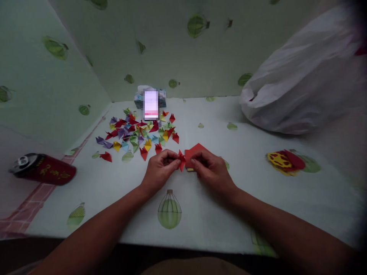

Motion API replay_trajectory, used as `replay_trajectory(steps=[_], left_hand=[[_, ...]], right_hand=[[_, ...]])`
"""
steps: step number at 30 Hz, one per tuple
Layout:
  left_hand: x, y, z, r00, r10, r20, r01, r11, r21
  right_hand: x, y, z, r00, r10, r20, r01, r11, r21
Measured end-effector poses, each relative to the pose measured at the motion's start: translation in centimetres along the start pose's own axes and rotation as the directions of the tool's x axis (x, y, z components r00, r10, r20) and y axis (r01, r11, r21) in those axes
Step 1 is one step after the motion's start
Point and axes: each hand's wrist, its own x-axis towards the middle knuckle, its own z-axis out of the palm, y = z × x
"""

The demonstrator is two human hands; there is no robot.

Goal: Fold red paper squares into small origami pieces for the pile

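My left hand (161,168) pinches a small red folded paper crane (181,161) between thumb and fingers, above the middle of the table. Just to its right, my right hand (213,170) is closed, its thumb and forefinger drawn together close to the crane. Whether those fingertips hold anything I cannot make out. Under and behind my right hand lies red square paper (198,148), with a yellow edge showing below it. Beyond my left hand, many paper cranes (140,131) in red, yellow, purple, green and blue are spread in a loose heap.
A lit phone (151,105) leans against a tissue box (163,98) behind the heap. At the left a red drink can (46,168) stands near the pink table border. A white plastic bag (295,84) bulges at the back right, with a red and yellow item (285,161) in front.
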Motion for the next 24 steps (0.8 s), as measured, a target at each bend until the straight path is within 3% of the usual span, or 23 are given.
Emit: replay_trajectory(steps=[4, 8, 12, 16, 20, 24], left_hand=[[0.3, -0.2, -0.3, 1.000, 0.023, -0.007, -0.023, 1.000, 0.006], [0.8, -0.4, -0.7, 0.999, 0.047, -0.022, -0.047, 0.999, 0.025], [1.2, -0.1, -1.5, 0.979, 0.139, -0.147, -0.106, 0.971, 0.213], [0.9, 1.2, -2.6, 0.974, 0.141, -0.177, -0.079, 0.944, 0.319], [0.1, 2.6, -5.1, 0.979, 0.139, -0.152, -0.052, 0.882, 0.468], [-1.3, 2.3, -9.2, 0.936, 0.215, -0.280, 0.021, 0.759, 0.651]], right_hand=[[0.0, 0.0, 0.1, 0.999, 0.035, 0.034, -0.036, 0.998, 0.045], [0.0, -0.1, 0.2, 0.999, 0.046, -0.026, -0.043, 0.994, 0.105], [0.0, -0.2, 0.3, 0.998, 0.046, -0.042, -0.038, 0.984, 0.177], [-0.1, -0.4, 0.3, 0.998, 0.044, -0.040, -0.034, 0.975, 0.221], [-0.2, -0.6, 0.3, 0.998, 0.049, -0.031, -0.039, 0.967, 0.253], [-0.5, -0.9, 0.4, 0.998, 0.036, -0.047, -0.022, 0.963, 0.268]])
